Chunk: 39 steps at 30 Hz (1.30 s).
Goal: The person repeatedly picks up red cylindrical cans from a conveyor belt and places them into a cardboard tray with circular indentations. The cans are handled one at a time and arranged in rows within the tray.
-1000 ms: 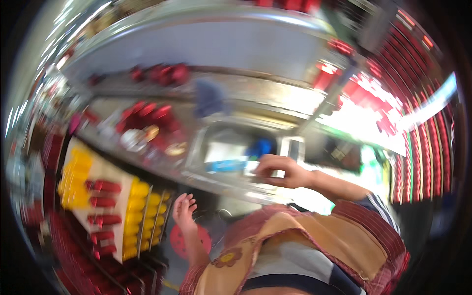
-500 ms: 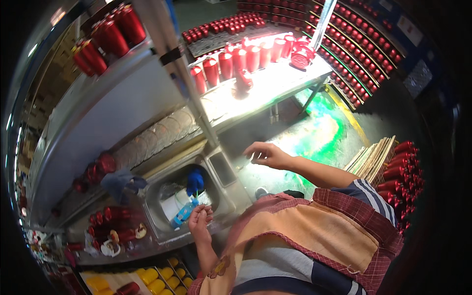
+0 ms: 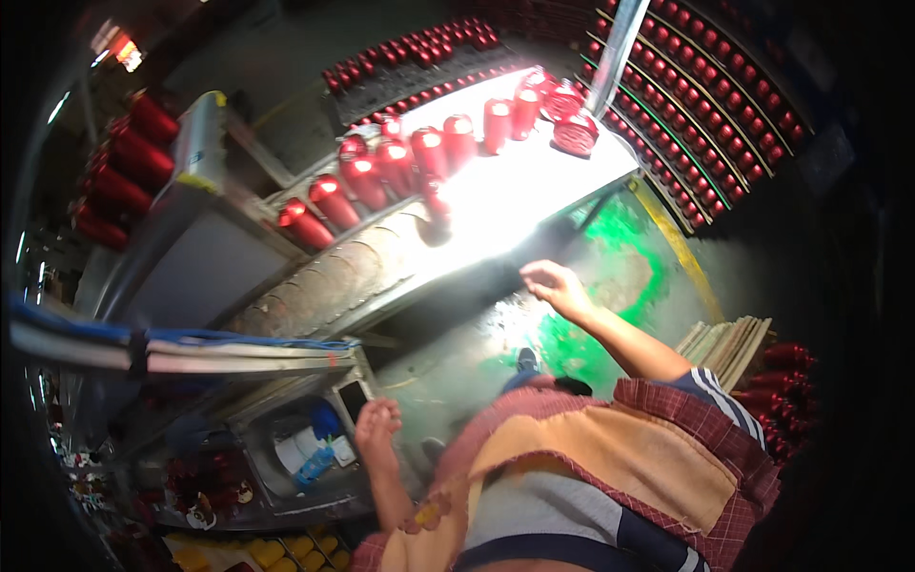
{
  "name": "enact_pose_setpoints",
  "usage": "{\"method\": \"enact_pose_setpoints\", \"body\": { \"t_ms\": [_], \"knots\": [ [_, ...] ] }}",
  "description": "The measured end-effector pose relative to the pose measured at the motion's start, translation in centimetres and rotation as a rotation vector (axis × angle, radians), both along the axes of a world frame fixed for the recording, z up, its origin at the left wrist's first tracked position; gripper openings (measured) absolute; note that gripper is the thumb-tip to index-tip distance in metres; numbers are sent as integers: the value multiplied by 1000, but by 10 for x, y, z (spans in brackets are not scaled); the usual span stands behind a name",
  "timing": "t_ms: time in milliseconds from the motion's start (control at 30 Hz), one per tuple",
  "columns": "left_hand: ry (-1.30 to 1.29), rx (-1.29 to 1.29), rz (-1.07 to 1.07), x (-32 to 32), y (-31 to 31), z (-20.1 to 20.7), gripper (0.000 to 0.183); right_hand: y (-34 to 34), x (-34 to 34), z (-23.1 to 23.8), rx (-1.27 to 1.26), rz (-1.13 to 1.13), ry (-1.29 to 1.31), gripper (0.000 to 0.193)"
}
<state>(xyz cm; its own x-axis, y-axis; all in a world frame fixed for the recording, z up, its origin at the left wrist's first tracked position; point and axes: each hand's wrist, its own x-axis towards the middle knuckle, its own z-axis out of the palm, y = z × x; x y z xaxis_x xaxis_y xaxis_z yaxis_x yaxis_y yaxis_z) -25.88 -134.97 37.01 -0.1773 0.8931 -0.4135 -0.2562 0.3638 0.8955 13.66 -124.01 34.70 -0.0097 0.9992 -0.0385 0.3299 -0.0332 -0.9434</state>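
My left hand (image 3: 378, 426) is raised beside the right end of a metal sink (image 3: 362, 481), its fingers curled in loosely with nothing visible in them. In the sink lie a blue cloth-like thing (image 3: 325, 420), a white sheet-like piece (image 3: 297, 448) and a light-blue packet (image 3: 315, 465). Over the floor in front of a brightly lit bench (image 3: 519, 205), my right hand (image 3: 559, 289) is held out, empty, its fingers loosely bent and apart. Several shiny red bottle-shaped containers (image 3: 362, 177) stand in a row on that bench. Two rounder red pieces (image 3: 575, 135) lie at its right end.
A pole with blue cable (image 3: 238, 351) crosses at the left. More red containers fill tiered racks (image 3: 705, 114) at the far right and a shelf (image 3: 143, 162) at the left. Wooden boards (image 3: 724, 348) are stacked at right. Green stains (image 3: 620, 305) mark the floor; yellow pieces (image 3: 300, 548) lie below the sink.
The view has turned and moved right, so the sink and pole sit lower left and the lit bench is nearer. My right hand has shifted right; both hands stay empty.
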Motion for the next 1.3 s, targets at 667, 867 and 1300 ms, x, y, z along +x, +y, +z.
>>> {"method": "enact_pose_setpoints", "body": {
  "t_ms": [667, 867, 1300],
  "knots": [
    [-9, 56, -1149, 455, 318, 30, 27, -27, 334, 10, 170, -999, 236, 26],
    [-1, 74, -1510, 629, 345, 43, 29, -73, 431, 4, 151, -1381, 207, 20],
    [77, 338, -1223, 985, 450, 62, 18, -92, 848, 67, 308, -1391, -25, 23]
  ]
}}
